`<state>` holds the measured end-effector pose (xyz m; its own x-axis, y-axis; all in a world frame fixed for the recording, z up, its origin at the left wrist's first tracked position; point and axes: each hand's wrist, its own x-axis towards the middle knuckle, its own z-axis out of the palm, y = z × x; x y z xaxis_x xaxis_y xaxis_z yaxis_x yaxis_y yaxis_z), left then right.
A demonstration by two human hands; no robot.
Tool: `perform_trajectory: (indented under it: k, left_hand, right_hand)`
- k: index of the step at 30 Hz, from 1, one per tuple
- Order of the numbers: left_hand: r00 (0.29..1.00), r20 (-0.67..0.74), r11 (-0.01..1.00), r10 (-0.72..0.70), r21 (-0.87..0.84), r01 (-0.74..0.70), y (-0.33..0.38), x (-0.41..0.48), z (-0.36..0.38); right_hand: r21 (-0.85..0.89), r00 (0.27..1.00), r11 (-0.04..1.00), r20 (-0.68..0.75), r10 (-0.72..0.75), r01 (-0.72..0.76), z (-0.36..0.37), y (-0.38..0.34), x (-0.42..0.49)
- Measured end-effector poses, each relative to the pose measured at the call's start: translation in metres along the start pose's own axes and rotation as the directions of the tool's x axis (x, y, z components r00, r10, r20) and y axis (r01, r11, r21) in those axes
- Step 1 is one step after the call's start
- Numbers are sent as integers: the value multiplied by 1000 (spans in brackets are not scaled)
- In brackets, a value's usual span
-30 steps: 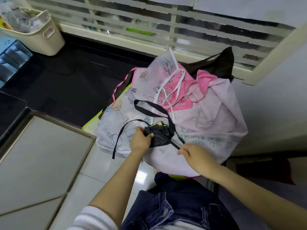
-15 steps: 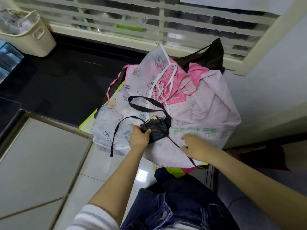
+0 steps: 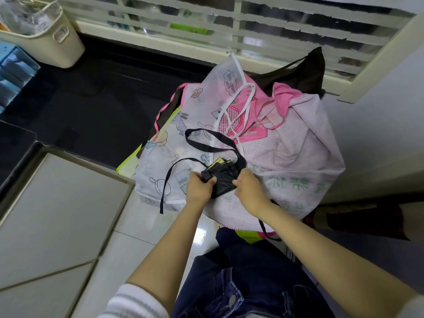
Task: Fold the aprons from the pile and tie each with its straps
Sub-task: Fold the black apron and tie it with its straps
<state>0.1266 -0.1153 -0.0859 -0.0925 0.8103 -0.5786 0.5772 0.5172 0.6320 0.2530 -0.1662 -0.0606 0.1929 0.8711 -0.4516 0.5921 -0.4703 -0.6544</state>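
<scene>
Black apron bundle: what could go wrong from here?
1. The left hand grips the folded black apron bundle; a slack grip could let the folds spring open.
2. Its loose strap loop lies beside the white straps on the pile and may snag them when pulled.
</scene>
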Motion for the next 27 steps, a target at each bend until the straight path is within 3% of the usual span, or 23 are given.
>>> perform_trajectory:
  k: [2, 6, 11, 18, 23, 27]
  left_hand:
    - [1000, 14, 999, -4, -31, 4, 0, 0, -1]
    - [998, 58, 999, -14, -40, 16, 1, 0, 0]
    - [993, 114, 999, -11, -44, 17, 2, 1, -3]
    - [995, 60, 994, 85, 60, -88, 3, 0, -4]
    - [994, 42, 989, 105, 98, -109, 4, 4, 0]
    - [992, 48, 989, 114, 86, -118, 3, 8, 0]
  right_hand:
    - [178, 993, 977, 43, 111, -117, -1, 10, -5]
    - [156, 944, 934, 133, 303, -322, 3, 26, -10]
    - [270, 938, 900, 162, 308, -342, 0, 14, -5]
    - [368, 909, 832, 141, 392, -415, 12, 11, 0]
    - [331, 893, 829, 176, 414, -450, 11, 7, 3]
    - [511, 854, 685, 283, 437, -520, 10, 2, 10]
